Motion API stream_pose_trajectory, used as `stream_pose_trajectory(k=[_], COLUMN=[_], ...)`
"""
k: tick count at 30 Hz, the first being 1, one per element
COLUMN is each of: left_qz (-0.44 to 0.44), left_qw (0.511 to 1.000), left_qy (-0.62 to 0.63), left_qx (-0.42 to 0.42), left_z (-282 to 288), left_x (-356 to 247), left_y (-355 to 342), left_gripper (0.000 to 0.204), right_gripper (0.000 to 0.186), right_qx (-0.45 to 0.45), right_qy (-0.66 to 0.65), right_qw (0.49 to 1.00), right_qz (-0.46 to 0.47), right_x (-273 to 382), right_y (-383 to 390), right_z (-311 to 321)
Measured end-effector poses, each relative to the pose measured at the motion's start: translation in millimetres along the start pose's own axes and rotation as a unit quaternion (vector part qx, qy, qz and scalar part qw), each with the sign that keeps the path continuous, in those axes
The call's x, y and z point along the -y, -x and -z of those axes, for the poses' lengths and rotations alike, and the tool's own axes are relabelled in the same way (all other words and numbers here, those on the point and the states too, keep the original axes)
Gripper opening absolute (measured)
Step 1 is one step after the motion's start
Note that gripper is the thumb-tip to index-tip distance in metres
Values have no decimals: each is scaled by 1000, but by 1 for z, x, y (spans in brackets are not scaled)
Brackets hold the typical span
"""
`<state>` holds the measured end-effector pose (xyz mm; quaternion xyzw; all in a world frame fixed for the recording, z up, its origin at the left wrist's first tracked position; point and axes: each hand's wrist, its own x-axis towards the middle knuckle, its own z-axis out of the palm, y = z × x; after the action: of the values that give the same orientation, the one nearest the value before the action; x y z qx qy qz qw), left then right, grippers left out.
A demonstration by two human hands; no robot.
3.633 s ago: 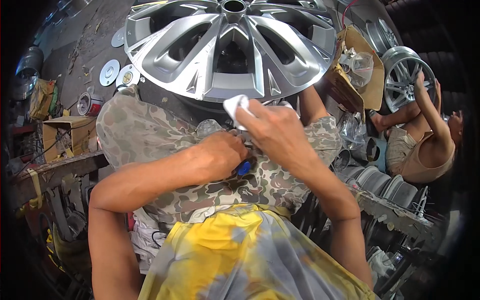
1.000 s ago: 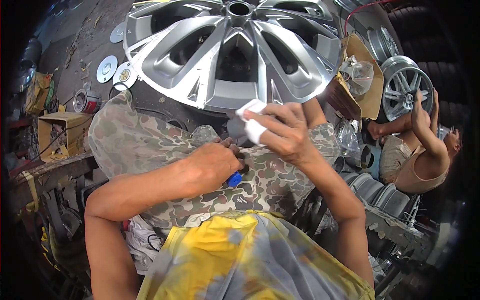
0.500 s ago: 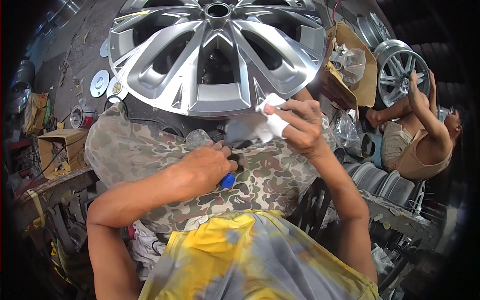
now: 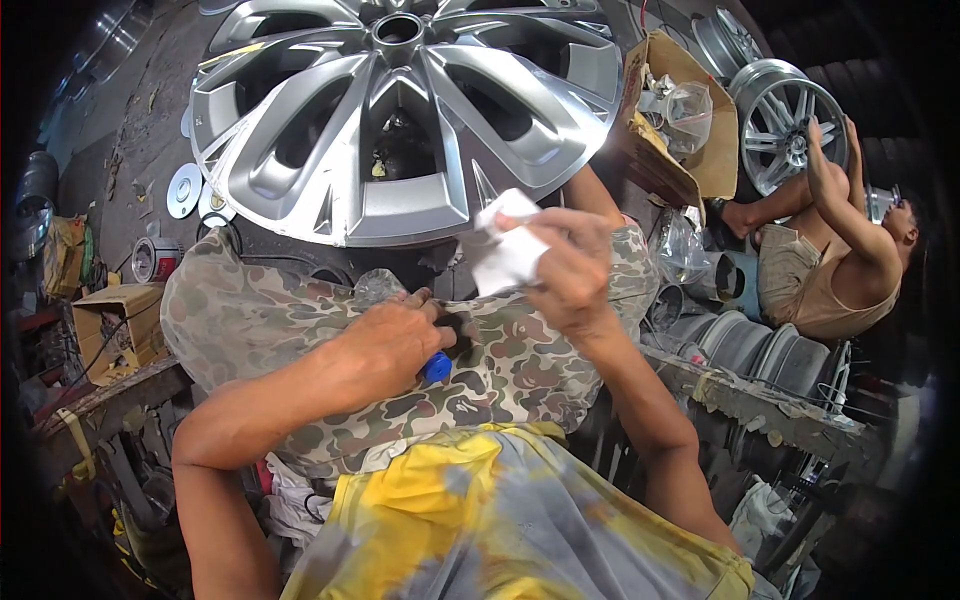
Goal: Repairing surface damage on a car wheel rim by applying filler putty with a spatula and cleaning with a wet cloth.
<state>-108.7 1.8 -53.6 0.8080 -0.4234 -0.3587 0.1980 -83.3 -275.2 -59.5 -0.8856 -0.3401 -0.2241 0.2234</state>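
Observation:
A silver multi-spoke wheel rim (image 4: pixel 415 197) lies face up in front of me, its near edge just beyond my knees. My right hand (image 4: pixel 575 265) pinches a folded white cloth (image 4: pixel 507 255) beside the rim's near edge; it could be paper, and the fingers are slightly blurred. Over my lap, my left hand (image 4: pixel 390 338) is closed around what looks like a clear plastic bottle (image 4: pixel 378 287). Its blue cap (image 4: pixel 437 367) shows below the fingers, while the hand hides the middle. Camouflage trousers (image 4: pixel 520 350) cover my legs under both hands.
Right of the rim stands an open cardboard box (image 4: pixel 715 165) with plastic bags and small parts. Farther right, a seated person (image 4: pixel 835 270) holds another wheel rim (image 4: pixel 790 130). At left are round wheel caps (image 4: pixel 185 190), a tin (image 4: pixel 155 258) and a small cardboard box (image 4: pixel 118 325).
My right hand has shifted slightly left with the white cloth, which now faces me broader and flatter. The view has turned a little, moving the rim left. My left hand keeps its grip.

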Motion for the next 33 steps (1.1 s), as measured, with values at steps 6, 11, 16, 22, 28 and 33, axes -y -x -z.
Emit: stream_pose_trajectory(k=[6,11,16,22,28,33], left_qz=[-19,-1,-3,0,-4,5], left_qw=[999,1000,999,999,999,1000], left_qy=[-15,3,-9,-13,3,6], left_qx=[-45,-24,-36,-30,-42,-11], left_z=[-2,5,2,6,8,11], left_x=[1,-3,-1,-3,-7,-9], left_y=[4,2,1,2,1,1], left_gripper=[40,39,39,38,32,33], right_gripper=[15,19,16,23,25,28], right_qx=[-49,-66,-27,-1,23,33], right_qy=[-25,-74,-13,-3,18,19], right_qw=[982,972,985,984,981,980], right_qz=[-180,-214,-168,-178,-193,-198], right_x=[-5,15,16,14,26,33], right_y=[8,3,-4,-5,-9,-10], right_z=[24,7,0,-3,0,-1])
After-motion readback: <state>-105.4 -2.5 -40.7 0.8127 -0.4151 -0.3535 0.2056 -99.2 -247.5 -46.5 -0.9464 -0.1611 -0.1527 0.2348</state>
